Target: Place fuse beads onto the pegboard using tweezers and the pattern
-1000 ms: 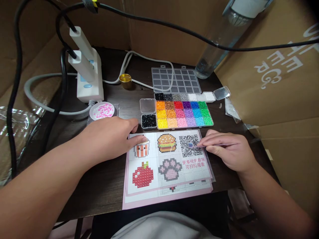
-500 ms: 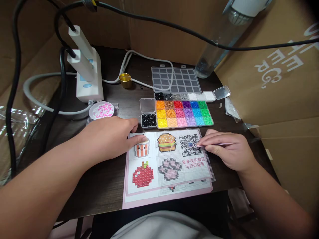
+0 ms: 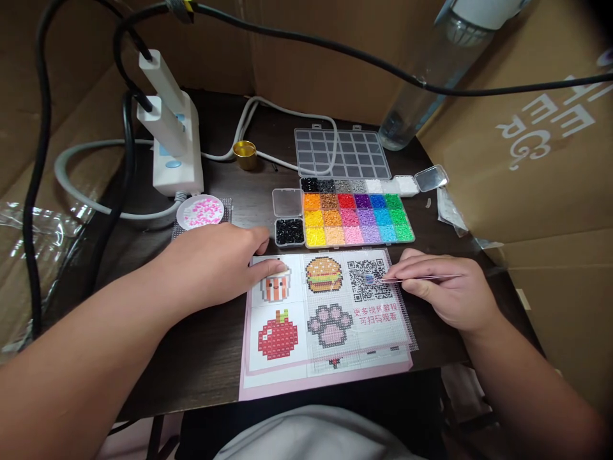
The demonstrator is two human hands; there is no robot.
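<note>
My right hand (image 3: 443, 284) pinches a pair of thin tweezers (image 3: 424, 278), whose tips point left over the QR code on the pattern sheet (image 3: 275, 380). Whether a bead sits between the tips is too small to tell. My left hand (image 3: 230, 262) rests at the sheet's upper left corner, thumb stretched over the popcorn picture and fingers apart from it, the index finger bent. A clear pegboard (image 3: 368, 342) lies on the sheet's right part, over a burger (image 3: 324, 276) and a paw print (image 3: 330, 326). To its left is a red apple picture (image 3: 278, 338).
Behind the sheet stand a compartment box of coloured beads (image 3: 357, 220) and a small open box of black beads (image 3: 290, 232). A dish of pink and white beads (image 3: 204, 212) sits beside a power strip (image 3: 179, 153). A gold cup (image 3: 246, 155) and a bottle (image 3: 431, 83) stand farther back.
The whole view has shifted slightly, with things appearing a little farther right. Both hands keep nearly the same places on the sheet, and the tweezers stay over the QR code.
</note>
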